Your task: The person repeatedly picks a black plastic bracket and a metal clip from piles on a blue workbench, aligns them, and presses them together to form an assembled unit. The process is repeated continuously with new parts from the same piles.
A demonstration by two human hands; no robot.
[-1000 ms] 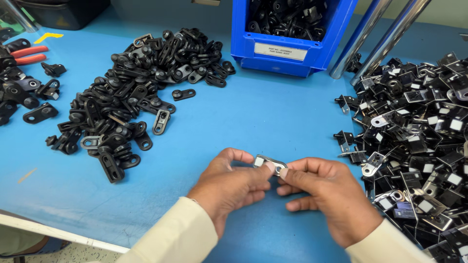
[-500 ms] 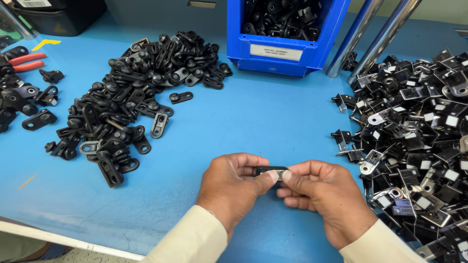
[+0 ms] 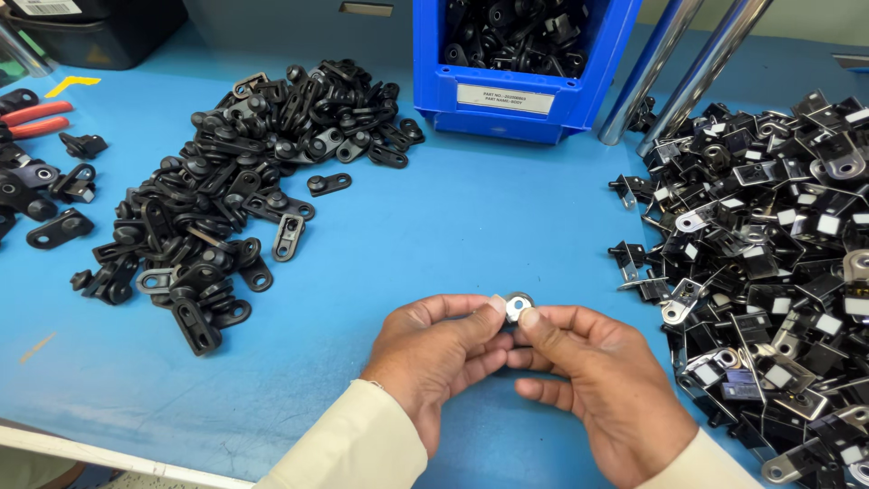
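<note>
1. The left hand and right hand meet low in the middle of the blue worktop, thumbs and forefingers pressed together
2. Both grips are clenched on one small metal part, silvery with a round face, pinched between the fingertips of the two hands and lifted just above the worktop
3. Left of the hands lies a loose heap of black flat brackets; a few strays sit beside it
4. To the right, well apart from that heap, is a pile of black and silver clips
5. A blue bin holding more black parts stands at the far edge, with two shiny metal tubes leaning just beside it
6. Red-handled pliers rest at the far left
</note>
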